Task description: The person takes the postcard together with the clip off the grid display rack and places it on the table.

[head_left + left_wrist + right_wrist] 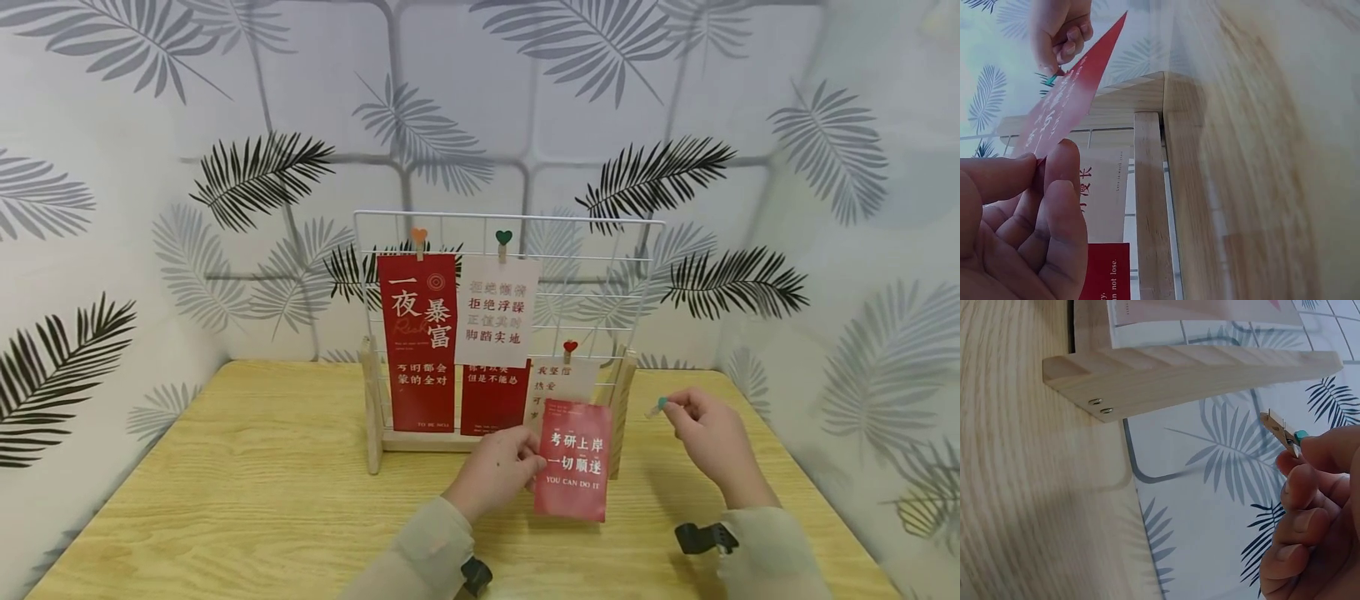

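My left hand [501, 468] pinches a red card [573, 462] with white lettering by its left edge, between thumb and forefinger. The card stands upright in front of the lower right of a white wire grid rack [510, 218]. Off to the right of the rack, my right hand [708, 437] pinches a small wooden clothespin [1280, 430] with a teal top. Behind the red card hangs a pale card [581, 377], partly hidden, under a red heart clothespin [570, 348]. In the left wrist view the held card [1075, 100] tilts across the view, its edge between my fingertips.
Cards clipped on the grid include a tall red card [416, 308] under an orange heart clip [419, 237] and a white card [498, 308] under a green heart clip [503, 239]. Wooden side posts [372, 408] support the rack on the wood-grain table [247, 500]. Leaf-patterned cloth [480, 100] surrounds it.
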`<state>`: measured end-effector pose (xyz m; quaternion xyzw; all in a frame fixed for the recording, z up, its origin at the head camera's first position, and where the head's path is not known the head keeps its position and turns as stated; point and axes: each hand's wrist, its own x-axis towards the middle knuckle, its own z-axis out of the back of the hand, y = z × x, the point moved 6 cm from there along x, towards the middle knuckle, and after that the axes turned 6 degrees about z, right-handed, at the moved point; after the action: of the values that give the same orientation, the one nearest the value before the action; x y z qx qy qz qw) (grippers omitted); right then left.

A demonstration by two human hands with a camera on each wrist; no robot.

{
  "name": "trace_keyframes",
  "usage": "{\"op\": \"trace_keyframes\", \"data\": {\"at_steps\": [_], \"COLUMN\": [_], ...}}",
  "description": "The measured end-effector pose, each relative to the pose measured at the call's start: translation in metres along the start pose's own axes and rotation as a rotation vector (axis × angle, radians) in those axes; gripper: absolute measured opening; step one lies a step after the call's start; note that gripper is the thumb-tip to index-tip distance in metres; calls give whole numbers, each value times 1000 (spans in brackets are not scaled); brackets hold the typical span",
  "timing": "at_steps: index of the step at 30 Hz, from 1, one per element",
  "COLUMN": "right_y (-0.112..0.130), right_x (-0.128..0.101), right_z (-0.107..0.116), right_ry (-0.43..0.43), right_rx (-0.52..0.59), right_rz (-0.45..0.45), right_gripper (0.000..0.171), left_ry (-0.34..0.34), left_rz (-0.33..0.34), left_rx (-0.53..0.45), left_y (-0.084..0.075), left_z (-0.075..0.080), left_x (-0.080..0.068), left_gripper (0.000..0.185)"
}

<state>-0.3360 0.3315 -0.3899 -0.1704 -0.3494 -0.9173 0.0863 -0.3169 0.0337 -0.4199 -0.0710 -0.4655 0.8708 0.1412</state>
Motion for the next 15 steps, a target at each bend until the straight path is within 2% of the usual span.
{"op": "trace_keyframes", "data": {"at_steps": [5,12,15], "right_y": [-14,-27,-29], "right_x": [2,1,0], "right_z": [-9,-25,-27], "right_ry": [52,133,147], "right_rx": [6,38,37], "right_rz": [-35,-105,-105], "right_gripper": [39,40,38], "left_ry": [21,85,90], "left_rz": [31,66,74], "left_rx": [-17,-104,-93], "left_y": [4,8,10], "left_z": [-3,-9,-10], "left_x": [1,0,1], "left_gripper": [6,8,9]}}
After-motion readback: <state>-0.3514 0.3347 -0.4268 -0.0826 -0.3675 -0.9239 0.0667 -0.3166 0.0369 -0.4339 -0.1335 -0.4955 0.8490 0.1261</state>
